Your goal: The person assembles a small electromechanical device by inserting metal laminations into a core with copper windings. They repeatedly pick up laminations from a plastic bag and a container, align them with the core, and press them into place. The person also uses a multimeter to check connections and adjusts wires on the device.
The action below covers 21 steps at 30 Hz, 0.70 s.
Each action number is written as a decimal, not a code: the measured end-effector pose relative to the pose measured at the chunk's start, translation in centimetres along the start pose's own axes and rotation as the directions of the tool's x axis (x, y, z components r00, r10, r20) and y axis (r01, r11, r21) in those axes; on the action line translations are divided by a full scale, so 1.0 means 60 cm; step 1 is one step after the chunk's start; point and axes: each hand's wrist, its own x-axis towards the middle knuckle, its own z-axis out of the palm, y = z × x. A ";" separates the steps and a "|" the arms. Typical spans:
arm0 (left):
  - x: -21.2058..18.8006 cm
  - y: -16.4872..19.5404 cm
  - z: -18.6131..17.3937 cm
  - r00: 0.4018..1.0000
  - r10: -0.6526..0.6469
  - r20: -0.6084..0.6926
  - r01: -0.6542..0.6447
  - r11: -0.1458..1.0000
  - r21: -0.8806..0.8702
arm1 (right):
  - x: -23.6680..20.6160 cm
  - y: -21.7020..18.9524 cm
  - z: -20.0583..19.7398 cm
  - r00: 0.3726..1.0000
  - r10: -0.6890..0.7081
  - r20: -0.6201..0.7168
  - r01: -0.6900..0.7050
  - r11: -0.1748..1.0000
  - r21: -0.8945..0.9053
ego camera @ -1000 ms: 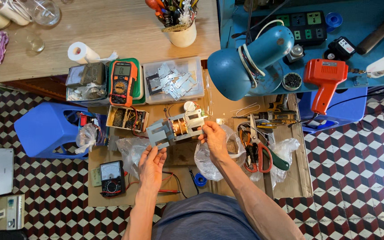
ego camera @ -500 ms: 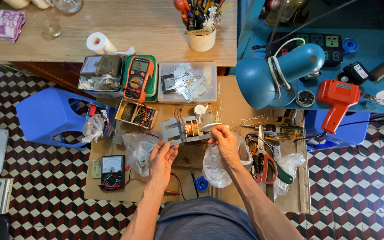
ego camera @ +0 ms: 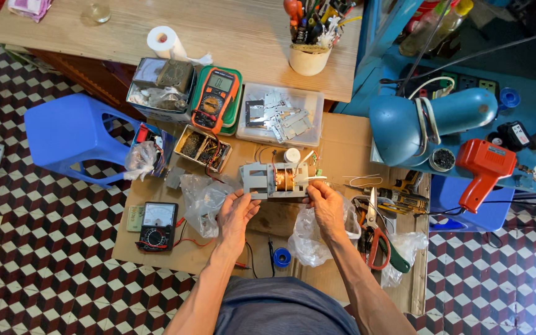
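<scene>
- Transformer (ego camera: 277,180) at the centre of the cardboard sheet (ego camera: 342,139), held at both ends: grey metal frame plates, copper-coloured winding showing in the middle, thin leads sticking out toward 2 o'clock.
- Left hand (ego camera: 236,214) at 7 o'clock of it, fingers (ego camera: 250,197) closed on the left plate's lower edge.
- Right hand (ego camera: 327,201) at 4 o'clock, fingers pinched on the right end near the leads; exact contact point hard to make out, possibly a wire rather than the frame.
- Progress, as a judgement: winding seated in the frame, so partly assembled or partly stripped; loose metal laminations lying in the clear plastic tray (ego camera: 280,115) at 12 o'clock, not on the core; leads bare and unconnected; nothing soldered or tested as far as visible.
- Round white cap (ego camera: 291,155) just beyond the transformer at 1 o'clock.
- Orange digital multimeter (ego camera: 215,99) at 11 o'clock, on a green lid; black analogue meter (ego camera: 158,224) at 8 o'clock, both untouched.
- Scissors with red handles (ego camera: 375,232) at 4 o'clock, beside crumpled plastic bags (ego camera: 308,239).
- Red heat gun (ego camera: 482,167) and blue lamp (ego camera: 429,121) well apart toward 3 o'clock on the blue desk (ego camera: 528,180).
</scene>
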 end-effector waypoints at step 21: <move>0.057 -0.007 -0.016 0.999 -0.001 -0.045 0.002 1.000 0.011 | 0.015 -0.008 0.053 0.997 0.072 0.024 -0.073 0.996 0.046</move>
